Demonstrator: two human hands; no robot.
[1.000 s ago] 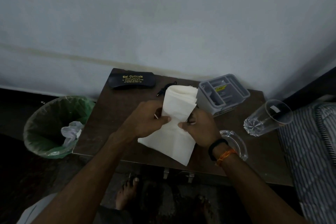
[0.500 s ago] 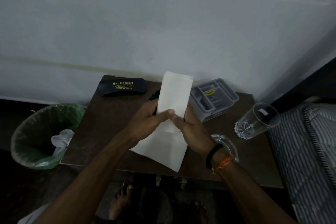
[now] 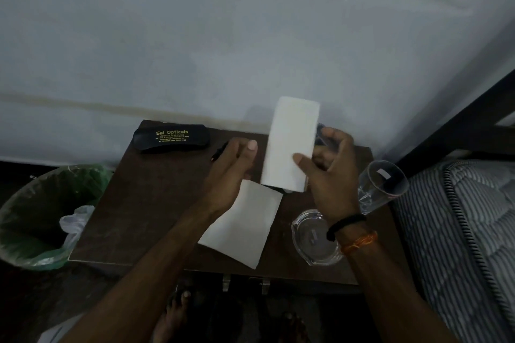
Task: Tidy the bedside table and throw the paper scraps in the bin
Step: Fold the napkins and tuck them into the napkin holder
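My right hand (image 3: 331, 172) pinches a folded white paper (image 3: 289, 145) by its lower right corner and holds it upright above the dark brown bedside table (image 3: 156, 203). My left hand (image 3: 231, 172) hovers just left of that paper with fingers apart and nothing in it. Beneath both hands a second white sheet (image 3: 242, 223) lies flat on the table near its front edge. A green-lined bin (image 3: 33, 220) stands on the floor to the left of the table, with a crumpled white scrap (image 3: 73, 221) inside.
A black spectacle case (image 3: 171, 138) lies at the table's back left, with a dark pen (image 3: 218, 152) beside it. A glass ashtray (image 3: 315, 237) and a tilted drinking glass (image 3: 381, 189) sit at the right. A striped mattress (image 3: 457, 231) borders the right side.
My left hand has let go of the folded paper and moved left. My right hand has lifted the paper higher and to the right, hiding the grey tray; the flat sheet is now uncovered.
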